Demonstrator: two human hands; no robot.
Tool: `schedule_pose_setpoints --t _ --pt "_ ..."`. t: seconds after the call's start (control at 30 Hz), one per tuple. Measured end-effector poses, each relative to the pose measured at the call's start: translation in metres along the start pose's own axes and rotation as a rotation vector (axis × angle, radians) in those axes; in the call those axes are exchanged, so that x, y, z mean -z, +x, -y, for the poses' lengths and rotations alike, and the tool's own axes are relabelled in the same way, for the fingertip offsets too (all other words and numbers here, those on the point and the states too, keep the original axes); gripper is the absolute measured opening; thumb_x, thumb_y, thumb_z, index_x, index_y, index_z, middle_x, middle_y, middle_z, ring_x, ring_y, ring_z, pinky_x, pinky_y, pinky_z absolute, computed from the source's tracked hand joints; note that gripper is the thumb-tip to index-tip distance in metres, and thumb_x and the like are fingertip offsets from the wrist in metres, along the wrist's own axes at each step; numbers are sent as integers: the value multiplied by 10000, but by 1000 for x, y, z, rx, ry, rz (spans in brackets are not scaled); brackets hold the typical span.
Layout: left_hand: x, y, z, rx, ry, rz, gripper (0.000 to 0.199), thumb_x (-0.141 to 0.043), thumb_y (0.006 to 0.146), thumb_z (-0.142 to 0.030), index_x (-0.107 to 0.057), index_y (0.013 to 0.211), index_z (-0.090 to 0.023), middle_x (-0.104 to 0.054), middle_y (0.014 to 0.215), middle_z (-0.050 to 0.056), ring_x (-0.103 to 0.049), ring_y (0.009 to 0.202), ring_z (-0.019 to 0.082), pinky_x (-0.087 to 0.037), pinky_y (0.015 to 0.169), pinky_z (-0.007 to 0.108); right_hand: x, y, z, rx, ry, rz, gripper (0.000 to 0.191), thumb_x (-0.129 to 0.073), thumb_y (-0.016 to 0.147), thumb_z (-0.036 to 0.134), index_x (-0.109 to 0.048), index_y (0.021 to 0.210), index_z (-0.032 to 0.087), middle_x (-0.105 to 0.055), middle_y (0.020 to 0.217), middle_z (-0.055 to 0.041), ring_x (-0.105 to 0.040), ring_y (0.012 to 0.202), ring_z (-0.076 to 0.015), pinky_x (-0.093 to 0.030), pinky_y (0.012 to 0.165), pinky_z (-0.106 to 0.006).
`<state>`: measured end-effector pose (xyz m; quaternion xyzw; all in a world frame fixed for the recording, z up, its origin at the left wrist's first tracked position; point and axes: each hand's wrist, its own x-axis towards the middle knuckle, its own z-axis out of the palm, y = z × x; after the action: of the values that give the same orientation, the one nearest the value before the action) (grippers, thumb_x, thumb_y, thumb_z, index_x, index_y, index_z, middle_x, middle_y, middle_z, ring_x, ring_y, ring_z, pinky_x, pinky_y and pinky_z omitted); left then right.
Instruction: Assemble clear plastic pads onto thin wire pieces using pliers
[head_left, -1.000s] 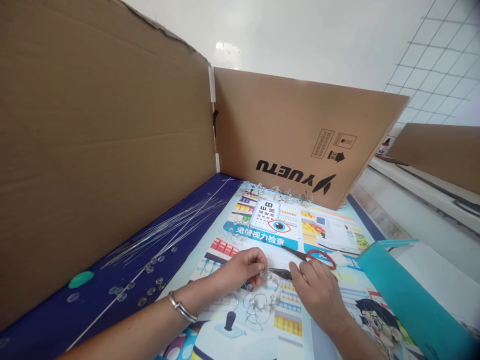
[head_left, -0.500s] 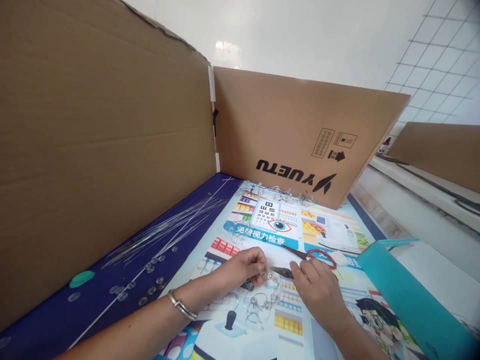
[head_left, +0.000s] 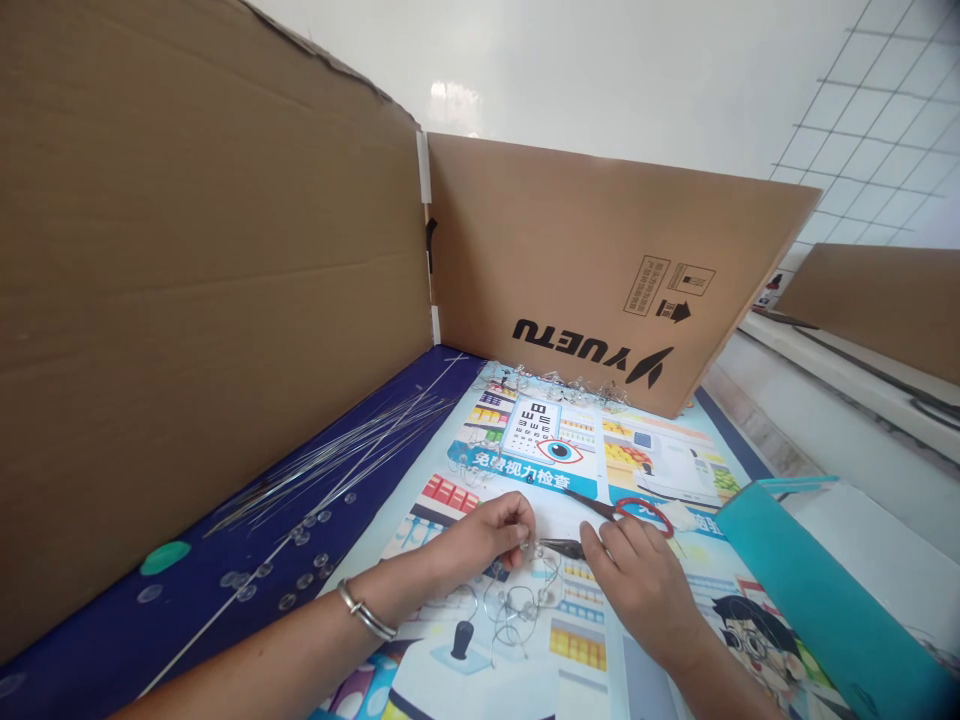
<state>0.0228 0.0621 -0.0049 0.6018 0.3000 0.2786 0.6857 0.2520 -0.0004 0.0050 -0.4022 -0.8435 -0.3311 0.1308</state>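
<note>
My left hand [head_left: 499, 535], a metal bangle at its wrist, is closed in a pinch on a thin wire with clear beads [head_left: 525, 600]. Loops of that wire hang below the fingers over the printed sheet. My right hand [head_left: 634, 575] is wrapped round dark pliers [head_left: 566, 548], whose narrow tips point left and reach the wire beside my left fingertips. Whether the jaws grip the wire is too small to tell. Just beyond my right hand lie scissors [head_left: 645, 515] with red handles.
Cardboard panels [head_left: 622, 270] stand at the back and left. Thin straight wires [head_left: 337, 450], clear discs [head_left: 306, 580] and a green lid [head_left: 165, 557] lie on blue cloth at left. A teal box [head_left: 817, 590] is at right. Beaded wire pieces [head_left: 577, 388] lie along the back panel.
The hanging beaded wire loops have shifted slightly to the left. The pliers' tips have moved very slightly, while both hands hold nearly the same place and grip.
</note>
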Motion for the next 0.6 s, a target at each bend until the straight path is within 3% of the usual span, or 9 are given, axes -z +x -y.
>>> schedule_pose_setpoints --t 0.3,0.6 --pt "0 1 0 -7 13 0 94 -511 810 -265 -503 800 -172 -523 636 -20 -479 575 107 -370 565 234 -7 -4 -2 -28 68 -4 248 -465 846 95 -578 1058 159 -558 793 -53 -482 812 -181 -366 765 -355" --pt "1 -1 2 -35 -8 33 131 -517 838 -291 -533 833 -161 -534 677 -9 -481 596 101 -366 579 229 -12 -4 0 -159 327 5 183 -471 875 210 -575 1019 166 -563 802 -54 -494 841 -188 -384 786 -356"
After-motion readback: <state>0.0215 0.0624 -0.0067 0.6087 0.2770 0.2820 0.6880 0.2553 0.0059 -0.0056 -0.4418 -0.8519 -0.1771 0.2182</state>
